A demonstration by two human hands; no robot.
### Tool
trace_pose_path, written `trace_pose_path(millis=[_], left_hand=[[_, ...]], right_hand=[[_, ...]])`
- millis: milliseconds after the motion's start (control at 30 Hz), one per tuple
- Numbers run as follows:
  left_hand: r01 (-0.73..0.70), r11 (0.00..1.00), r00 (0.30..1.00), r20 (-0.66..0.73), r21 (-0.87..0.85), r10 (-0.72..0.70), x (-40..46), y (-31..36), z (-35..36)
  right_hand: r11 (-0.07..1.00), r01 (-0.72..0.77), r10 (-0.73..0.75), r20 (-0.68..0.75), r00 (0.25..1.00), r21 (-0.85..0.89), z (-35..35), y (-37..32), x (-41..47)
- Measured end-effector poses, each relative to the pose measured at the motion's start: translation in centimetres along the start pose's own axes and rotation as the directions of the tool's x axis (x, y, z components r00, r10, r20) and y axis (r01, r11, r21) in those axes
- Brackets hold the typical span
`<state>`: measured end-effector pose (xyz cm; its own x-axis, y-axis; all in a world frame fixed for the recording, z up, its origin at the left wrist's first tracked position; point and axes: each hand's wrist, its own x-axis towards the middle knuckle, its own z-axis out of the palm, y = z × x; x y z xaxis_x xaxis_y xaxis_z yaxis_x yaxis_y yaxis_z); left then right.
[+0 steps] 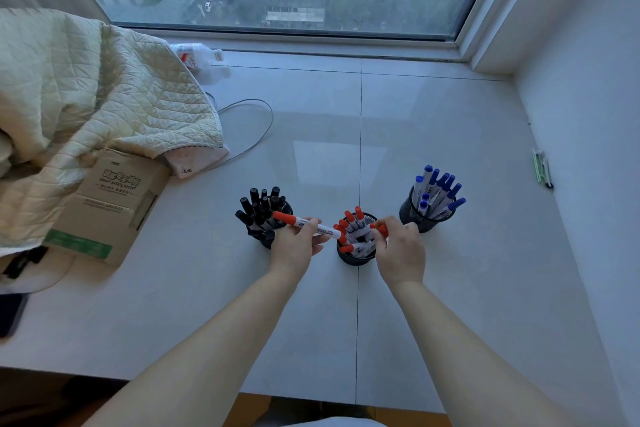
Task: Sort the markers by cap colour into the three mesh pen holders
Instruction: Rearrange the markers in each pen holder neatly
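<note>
A light, stiff red-capped marker [306, 222] is pinched mid-barrel by the left hand [294, 244] beside the middle holder [356, 258], while another red marker [380, 229] is gripped by the right hand [401, 253]

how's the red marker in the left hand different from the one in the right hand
The left hand grips a red marker lying nearly level, whole barrel showing, beside the middle holder. The right hand pinches another red marker over that holder, mostly hidden, only its cap showing. Both are red-capped.

Red-capped marker [304, 224] lies level in the left grip [294, 246], beside the red-marker mesh holder [356, 255]; black-marker holder [268, 239] behind it, blue-marker holder [424, 218] beyond the right grip [401, 250].
</note>
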<state>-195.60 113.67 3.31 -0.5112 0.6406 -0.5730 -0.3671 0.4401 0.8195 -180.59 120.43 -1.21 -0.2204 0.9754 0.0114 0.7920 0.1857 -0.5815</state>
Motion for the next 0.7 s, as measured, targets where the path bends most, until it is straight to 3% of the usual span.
trace_pose_path(millis=[133, 267, 500, 700], left_hand=[[-0.05, 0.994, 0.999, -0.016, 0.099, 0.052, -0.2, -0.5, 0.2], [-0.128, 0.984, 0.992, 0.011, 0.122, 0.128, -0.7, -0.6, 0.6], [-0.176, 0.977, 0.984, 0.033, 0.124, 0.173, -0.9, -0.9, 1.6], [-0.261, 0.854, 0.963, 0.055, 0.45, 0.265, -0.2, -1.8, 2.7]], right_hand=[[0.996, 0.027, -0.024, 0.039, 0.999, -0.083, 0.6, 1.2, -0.4], [0.989, -0.146, 0.148, 0.173, 0.974, -0.024, 1.3, 1.6, -0.5], [0.972, -0.232, 0.216, 0.262, 0.94, 0.031, 1.4, 1.5, -0.7], [0.956, -0.27, 0.239, 0.232, 0.943, 0.111, 1.1, 1.4, -1.8]])
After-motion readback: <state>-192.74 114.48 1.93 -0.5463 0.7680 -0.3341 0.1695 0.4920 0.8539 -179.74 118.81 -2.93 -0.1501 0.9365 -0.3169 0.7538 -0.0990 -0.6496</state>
